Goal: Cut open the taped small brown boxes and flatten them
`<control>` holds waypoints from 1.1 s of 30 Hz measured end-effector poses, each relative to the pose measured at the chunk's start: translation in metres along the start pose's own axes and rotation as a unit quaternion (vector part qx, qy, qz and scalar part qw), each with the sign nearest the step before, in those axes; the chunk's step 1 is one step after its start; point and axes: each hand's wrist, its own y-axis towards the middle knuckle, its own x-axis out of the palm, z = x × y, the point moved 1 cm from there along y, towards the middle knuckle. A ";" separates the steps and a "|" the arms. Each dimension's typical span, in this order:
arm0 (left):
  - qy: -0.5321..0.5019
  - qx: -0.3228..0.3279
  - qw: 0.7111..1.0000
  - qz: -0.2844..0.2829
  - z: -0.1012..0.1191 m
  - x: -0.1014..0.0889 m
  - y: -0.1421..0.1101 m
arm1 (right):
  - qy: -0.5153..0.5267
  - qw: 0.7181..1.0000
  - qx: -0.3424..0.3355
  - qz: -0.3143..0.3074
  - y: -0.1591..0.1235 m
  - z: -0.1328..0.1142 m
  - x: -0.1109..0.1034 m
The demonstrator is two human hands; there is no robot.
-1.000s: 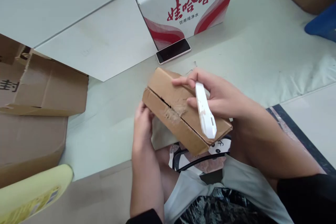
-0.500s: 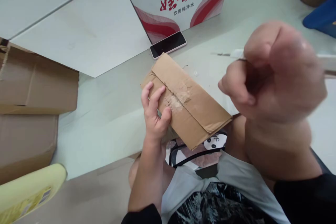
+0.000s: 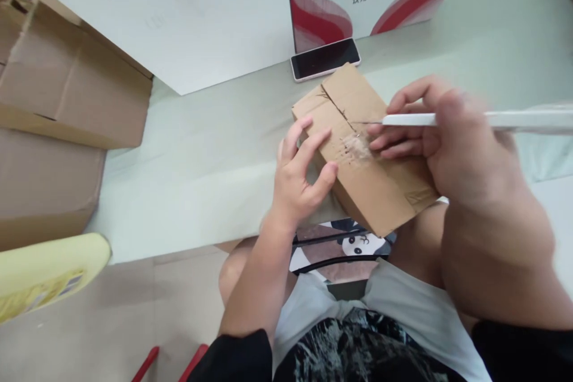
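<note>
A small brown cardboard box (image 3: 371,182) lies at the table's front edge, its near end jutting over my lap. Worn clear tape (image 3: 358,148) covers part of the slit between its flaps. My left hand (image 3: 304,173) holds the box by its left side, fingertips and thumb spread over the top edge. In my right hand (image 3: 447,131) is a slim white-handled tool (image 3: 409,120) with a thin dark tip. That tip is over the flap seam; whether it touches the cardboard I cannot tell. The lower right fingers rest on or just above the box top.
Behind the box a phone (image 3: 326,59) lies against a white and red carton (image 3: 358,6). A large white panel (image 3: 179,18) stands at the back left. Brown cartons (image 3: 76,83) and a pale yellow container (image 3: 54,274) are at the left. A panda-print bag (image 3: 340,250) is at my lap.
My right hand has come down and left, bringing the white tool from beside the box to over its seam. The box has tilted, so its left side now shows. The view has shifted.
</note>
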 end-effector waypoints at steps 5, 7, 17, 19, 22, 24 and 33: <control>-0.003 -0.001 1.000 -0.004 0.003 -0.001 0.001 | 0.035 0.998 -0.040 0.027 -0.004 -0.003 0.002; -0.008 -0.004 1.000 -0.014 0.004 -0.001 0.000 | 0.002 0.996 -0.087 0.000 -0.009 -0.005 0.005; -0.006 -0.013 1.000 -0.019 0.004 -0.002 0.000 | -0.112 0.992 -0.053 -0.023 -0.010 -0.015 0.007; 0.000 -0.005 1.000 -0.010 0.003 -0.001 0.000 | -0.139 0.989 -0.045 -0.019 -0.008 -0.017 0.007; 0.014 0.018 1.000 0.008 0.002 0.000 0.000 | -0.135 0.990 -0.032 0.000 -0.008 -0.017 0.004; 0.024 0.032 0.999 0.014 0.001 0.001 0.000 | -0.141 0.989 -0.044 -0.008 -0.007 -0.017 0.002; 0.015 0.043 0.999 0.024 -0.001 0.002 -0.001 | -0.181 0.980 -0.077 -0.018 -0.005 -0.020 0.004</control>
